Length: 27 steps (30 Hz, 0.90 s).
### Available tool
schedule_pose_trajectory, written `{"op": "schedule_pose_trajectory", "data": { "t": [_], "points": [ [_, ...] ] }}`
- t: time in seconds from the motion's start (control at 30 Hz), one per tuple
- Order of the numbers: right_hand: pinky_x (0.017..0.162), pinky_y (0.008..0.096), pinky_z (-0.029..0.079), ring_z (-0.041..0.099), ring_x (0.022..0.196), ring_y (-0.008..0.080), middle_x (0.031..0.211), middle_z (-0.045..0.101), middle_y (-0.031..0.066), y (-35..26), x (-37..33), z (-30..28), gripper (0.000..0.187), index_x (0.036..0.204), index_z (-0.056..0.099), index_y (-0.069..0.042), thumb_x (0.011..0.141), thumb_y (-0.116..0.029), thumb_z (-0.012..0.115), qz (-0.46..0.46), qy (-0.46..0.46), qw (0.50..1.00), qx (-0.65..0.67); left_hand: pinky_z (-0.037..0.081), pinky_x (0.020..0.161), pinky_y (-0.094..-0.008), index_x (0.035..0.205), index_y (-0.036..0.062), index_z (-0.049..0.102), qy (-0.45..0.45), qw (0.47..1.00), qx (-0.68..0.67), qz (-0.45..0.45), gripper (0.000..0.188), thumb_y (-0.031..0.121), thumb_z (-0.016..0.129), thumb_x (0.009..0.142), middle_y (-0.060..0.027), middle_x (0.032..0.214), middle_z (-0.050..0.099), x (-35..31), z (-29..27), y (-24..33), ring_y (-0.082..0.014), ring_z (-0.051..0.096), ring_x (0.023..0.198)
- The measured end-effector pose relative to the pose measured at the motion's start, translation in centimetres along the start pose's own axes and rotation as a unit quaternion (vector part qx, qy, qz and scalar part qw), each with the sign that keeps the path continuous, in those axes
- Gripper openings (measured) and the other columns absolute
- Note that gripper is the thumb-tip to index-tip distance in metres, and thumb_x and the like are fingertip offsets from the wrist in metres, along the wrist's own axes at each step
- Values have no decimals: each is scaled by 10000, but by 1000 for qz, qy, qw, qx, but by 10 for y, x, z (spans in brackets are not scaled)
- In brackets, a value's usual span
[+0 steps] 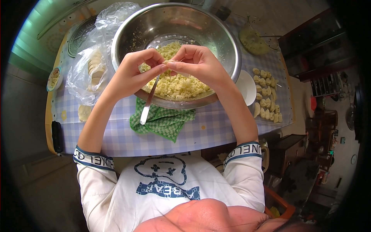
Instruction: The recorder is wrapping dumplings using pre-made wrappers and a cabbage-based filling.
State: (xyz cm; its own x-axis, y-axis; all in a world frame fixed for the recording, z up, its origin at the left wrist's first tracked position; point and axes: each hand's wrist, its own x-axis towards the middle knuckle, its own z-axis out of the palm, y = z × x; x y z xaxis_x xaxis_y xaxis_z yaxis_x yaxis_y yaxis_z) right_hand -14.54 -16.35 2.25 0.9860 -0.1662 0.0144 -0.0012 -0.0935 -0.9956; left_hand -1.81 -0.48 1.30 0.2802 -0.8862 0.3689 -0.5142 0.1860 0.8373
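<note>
Over a large steel bowl (pixel 216 29), my left hand (pixel 133 69) and my right hand (pixel 203 66) meet, thumbs and fingertips pinching the edge of a small pale dumpling (pixel 166 62). Fingers cover most of it. Below them, a heap of pale yellow-green chopped filling (pixel 185 88) lies in the bowl. A metal spoon (pixel 148 104) leans over the bowl's near rim, its handle toward me. To the left, a stack of round dough wrappers (pixel 96 66) sits inside a clear plastic bag (pixel 79 79), and a single wrapper (pixel 84 113) lies on the tablecloth.
Several rows of shaped dumplings (pixel 266 94) stand at the right, beside a white bowl (pixel 246 87). A green cloth (pixel 164 123) lies under the bowl's near side. A glass bowl (pixel 254 41) is at the far right, a small bowl (pixel 54 79) at the left edge of the checked tablecloth (pixel 208 131).
</note>
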Motion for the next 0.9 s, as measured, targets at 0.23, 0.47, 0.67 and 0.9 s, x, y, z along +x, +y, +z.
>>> {"op": "schedule_pose_trajectory", "data": {
  "t": [0.23,0.47,0.67,0.9],
  "points": [
    [669,214,488,621,735,107,768,642,67,-1,0,1,177,855,607,-10,804,-168,669,20,9,999,-24,455,649,-236,824,-24,587,2,1000,-5,-2,138,104,637,814,-50,721,598,0,0,0,-102,569,702],
    [677,219,487,625,754,112,777,642,67,-3,-1,2,183,872,600,-7,808,-165,664,30,13,999,-31,458,657,-235,828,-26,588,1,1000,-2,-1,139,103,637,812,-52,725,601,0,-1,1,-103,573,708],
    [690,223,493,630,762,117,781,643,72,-1,0,1,178,856,599,-8,807,-164,666,23,12,999,-25,459,664,-240,828,-25,590,1,1000,-4,-3,136,101,639,809,-53,730,604,0,0,0,-106,574,713],
    [662,205,488,629,739,110,763,644,65,-5,-1,2,182,851,601,-13,796,-167,680,28,11,999,-18,445,648,-233,834,-17,594,29,999,-19,30,133,107,636,812,-42,740,601,1,2,-3,-102,553,707]
  ]
}}
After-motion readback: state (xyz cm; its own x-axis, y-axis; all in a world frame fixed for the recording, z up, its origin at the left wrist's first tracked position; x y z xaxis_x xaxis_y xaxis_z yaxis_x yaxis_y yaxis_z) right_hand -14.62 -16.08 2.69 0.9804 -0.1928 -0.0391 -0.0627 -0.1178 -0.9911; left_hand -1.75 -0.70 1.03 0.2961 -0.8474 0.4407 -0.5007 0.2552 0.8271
